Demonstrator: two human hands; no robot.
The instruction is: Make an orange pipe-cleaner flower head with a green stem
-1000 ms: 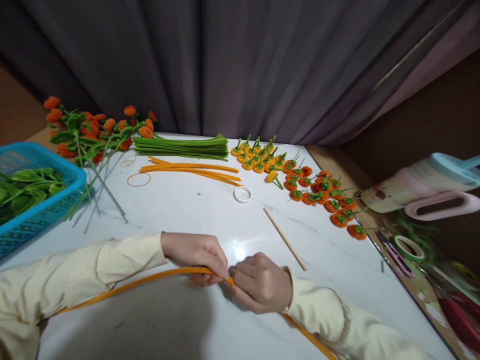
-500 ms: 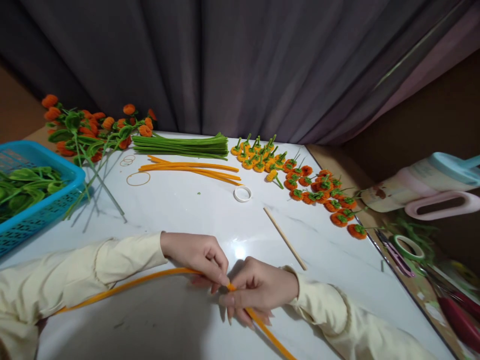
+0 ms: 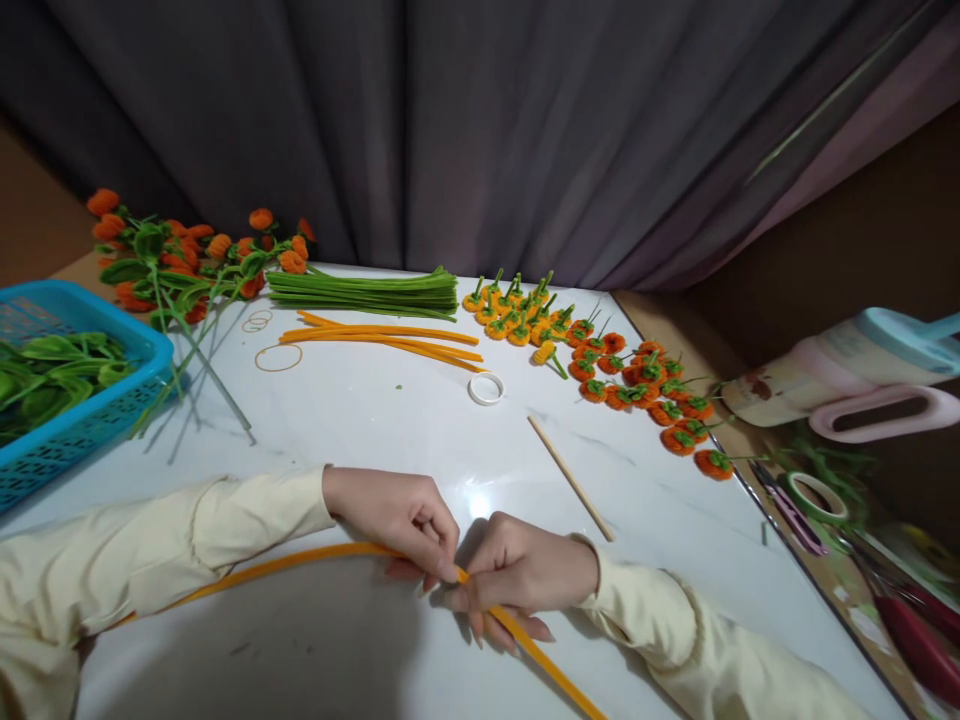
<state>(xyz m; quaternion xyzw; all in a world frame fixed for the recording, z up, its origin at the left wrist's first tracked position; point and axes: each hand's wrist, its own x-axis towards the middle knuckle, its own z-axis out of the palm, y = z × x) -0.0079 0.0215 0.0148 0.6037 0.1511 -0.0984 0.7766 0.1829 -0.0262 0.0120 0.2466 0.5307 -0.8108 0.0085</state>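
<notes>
My left hand (image 3: 396,512) is closed, pinching an orange pipe cleaner (image 3: 307,558) between thumb and fingers. One length of it runs left beneath my sleeve, and another slants down to the right toward the bottom edge. Close beside it, almost touching, my right hand (image 3: 529,568) is closed on the same pipe cleaner, thumb pressed on the fingers. The fingertips hide how the orange strand sits where the hands meet. Behind them lie several loose orange pipe cleaners (image 3: 390,337) and a bundle of green pipe cleaners (image 3: 364,293).
A wooden stick (image 3: 571,478) and a white ring (image 3: 487,388) lie beyond my hands. Yellow and orange pumpkins (image 3: 619,372) line the right side. At left stand a blue basket (image 3: 90,420) of leaves and orange flowers (image 3: 184,250). A tumbler (image 3: 817,365) and green tape (image 3: 817,497) are at right.
My right fingers have shifted slightly around the pipe cleaner, and its right-hand length sits a little further right. Both hands otherwise keep their place and grip.
</notes>
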